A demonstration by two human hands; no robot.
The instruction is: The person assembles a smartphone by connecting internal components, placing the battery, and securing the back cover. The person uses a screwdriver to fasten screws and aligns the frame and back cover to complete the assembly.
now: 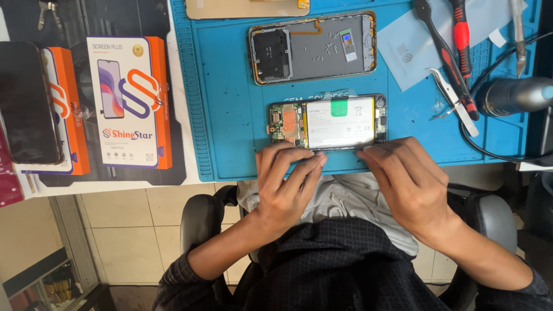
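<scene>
An opened smartphone [328,122] lies on the blue work mat [230,115], its white battery and green circuit board exposed. My left hand [285,184] presses its fingertips on the phone's near edge at the left. My right hand [406,181] does the same at the near right corner. Both hands pinch the phone's lower rim. Farther back on the mat lies a separate phone frame [314,47] with several tiny loose screws on it.
Pliers with red-black handles [446,55] and tweezers [455,101] lie at the mat's right, beside a grey cylindrical tool [512,95] with a black cable. Two orange-white boxes [129,101] and a dark phone [26,103] sit at left. A swivel chair is under me.
</scene>
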